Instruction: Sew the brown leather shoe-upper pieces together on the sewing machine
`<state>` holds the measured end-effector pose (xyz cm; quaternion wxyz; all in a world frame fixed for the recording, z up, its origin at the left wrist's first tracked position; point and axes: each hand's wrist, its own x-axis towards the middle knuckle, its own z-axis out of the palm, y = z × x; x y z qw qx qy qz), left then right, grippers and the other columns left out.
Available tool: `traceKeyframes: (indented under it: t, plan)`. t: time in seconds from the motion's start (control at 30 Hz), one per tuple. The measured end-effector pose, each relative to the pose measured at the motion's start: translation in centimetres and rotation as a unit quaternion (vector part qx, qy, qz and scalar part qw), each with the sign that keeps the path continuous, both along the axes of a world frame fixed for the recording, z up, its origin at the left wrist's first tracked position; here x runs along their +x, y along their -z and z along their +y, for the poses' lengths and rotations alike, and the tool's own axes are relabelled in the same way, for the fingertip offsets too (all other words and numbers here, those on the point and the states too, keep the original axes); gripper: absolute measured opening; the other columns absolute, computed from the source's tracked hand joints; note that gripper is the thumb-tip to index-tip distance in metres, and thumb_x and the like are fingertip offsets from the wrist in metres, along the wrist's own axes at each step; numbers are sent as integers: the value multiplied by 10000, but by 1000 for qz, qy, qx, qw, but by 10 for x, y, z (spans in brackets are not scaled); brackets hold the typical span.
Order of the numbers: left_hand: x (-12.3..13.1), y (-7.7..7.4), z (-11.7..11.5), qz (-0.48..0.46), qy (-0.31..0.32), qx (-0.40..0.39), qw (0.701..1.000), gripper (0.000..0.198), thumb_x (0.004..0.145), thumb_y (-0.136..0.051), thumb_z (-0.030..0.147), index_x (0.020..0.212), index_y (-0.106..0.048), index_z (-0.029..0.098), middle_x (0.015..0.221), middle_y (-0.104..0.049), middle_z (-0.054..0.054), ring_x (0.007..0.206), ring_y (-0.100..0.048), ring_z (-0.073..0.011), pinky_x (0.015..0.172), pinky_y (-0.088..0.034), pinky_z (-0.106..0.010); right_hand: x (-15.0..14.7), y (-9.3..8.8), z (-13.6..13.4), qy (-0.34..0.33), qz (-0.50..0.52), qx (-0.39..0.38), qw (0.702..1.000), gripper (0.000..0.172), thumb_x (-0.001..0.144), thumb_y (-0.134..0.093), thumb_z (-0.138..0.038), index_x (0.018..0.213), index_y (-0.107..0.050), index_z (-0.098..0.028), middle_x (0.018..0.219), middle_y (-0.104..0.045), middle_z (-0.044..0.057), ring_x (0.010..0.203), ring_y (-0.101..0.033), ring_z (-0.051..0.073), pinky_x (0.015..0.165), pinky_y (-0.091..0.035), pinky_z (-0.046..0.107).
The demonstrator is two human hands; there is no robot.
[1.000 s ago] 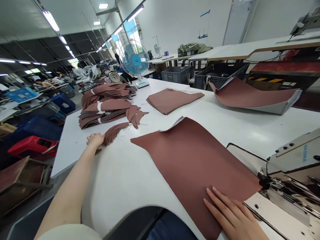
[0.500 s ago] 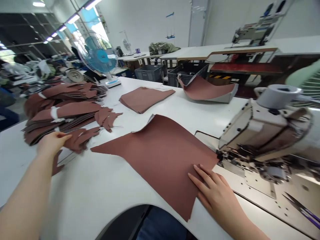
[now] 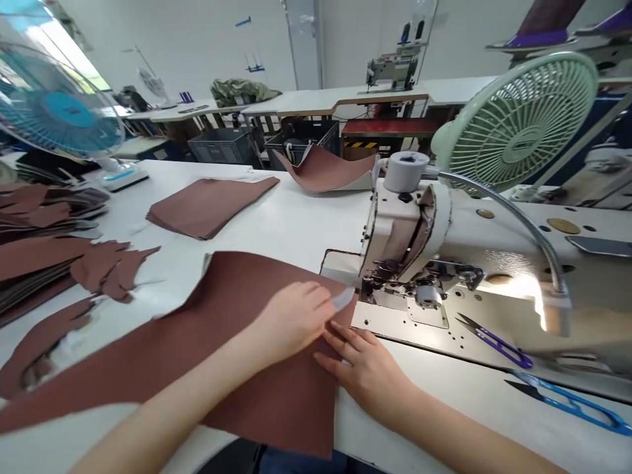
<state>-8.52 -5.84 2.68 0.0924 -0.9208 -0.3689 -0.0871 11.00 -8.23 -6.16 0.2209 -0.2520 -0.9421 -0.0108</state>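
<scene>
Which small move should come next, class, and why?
Probably align the pale piece with the edge of the brown sheet: the left hand holds that piece near the sewing machine, while the right hand touches the sheet.

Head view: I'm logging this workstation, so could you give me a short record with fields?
Left hand: over the brown sheet, a pale bit by its fingers; grip blurred
Right hand: resting on the sheet's right side
Sewing machine: right of the sheet
Purple snips: lying on the machine's bed
Blue snips: nearer the wearer than the purple pair
Green fan: behind the machine
</scene>
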Motion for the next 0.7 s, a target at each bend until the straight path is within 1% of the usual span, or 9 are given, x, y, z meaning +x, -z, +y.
traceKeyframes:
  t: [0.07,0.1,0.17,0.23,0.33,0.43,0.53,0.6,0.7]
  plan:
    - [22,26,12,-21,55,-99,993,67,747,-530,115,775,-551,172,1036,-634,-58,952,-568,-193,813,-479,-309,3,1,-2,-8,28,-11,1000,297,882,-478,-188,1144,-609,-237,1155,-649,64,1088,-538,259,835,-436,386]
    - [25,35,15,-46,61,-144,987,73,729,-541,106,761,-540,172,1104,-621,-59,1009,-559,-193,861,-472,-307,4,1,-2,-11,40,-15,999,296,880,-478,-176,1141,-607,-233,1126,-658,56,1068,-540,248,850,-434,383]
    - [23,44,17,-95,49,-211,972,92,712,-542,96,712,-501,179,1195,-594,-47,1099,-527,-192,936,-446,-313,6,3,-2,-17,64,-18,998,289,880,-477,-159,1129,-605,-228,1107,-659,44,1057,-532,227,874,-427,372]
    - [19,44,17,-120,37,-243,962,116,707,-529,92,681,-462,182,1255,-568,-33,1144,-497,-203,958,-435,-335,7,5,-1,-18,85,-17,996,274,881,-481,-154,1111,-609,-230,1099,-657,35,1059,-523,211,879,-424,358]
    - [19,39,17,-117,48,-255,959,130,683,-510,76,678,-439,185,1290,-550,-32,1141,-484,-222,939,-447,-362,7,5,-1,-12,99,-18,995,264,879,-485,-156,1102,-610,-226,1081,-658,35,1047,-526,208,878,-427,353]
    - [23,36,17,-111,43,-255,960,129,670,-497,69,719,-475,187,1278,-555,-48,1120,-488,-237,935,-452,-390,6,6,-1,-13,105,-20,994,261,876,-492,-168,1104,-606,-224,1092,-652,41,1063,-520,216,879,-430,359]
    - [23,37,16,-115,27,-258,959,323,674,-488,67,970,-543,185,1275,-548,-63,1140,-474,-234,966,-444,-395,7,6,-1,-19,105,-24,994,257,872,-501,-181,1105,-601,-223,1110,-644,40,1096,-502,222,886,-429,355]
    - [21,37,16,-110,26,-261,959,470,683,-488,70,1141,-512,178,1281,-540,-68,1164,-457,-230,988,-434,-391,8,6,-1,-18,102,-26,994,255,874,-498,-178,1105,-598,-222,1119,-640,36,1109,-495,227,892,-429,355]
    - [19,38,16,-99,35,-265,959,493,687,-488,74,1168,-521,177,1338,-504,-57,1184,-436,-235,998,-428,-391,9,5,-2,-12,98,-28,995,262,880,-485,-168,1113,-593,-219,1129,-635,38,1114,-495,231,896,-431,355]
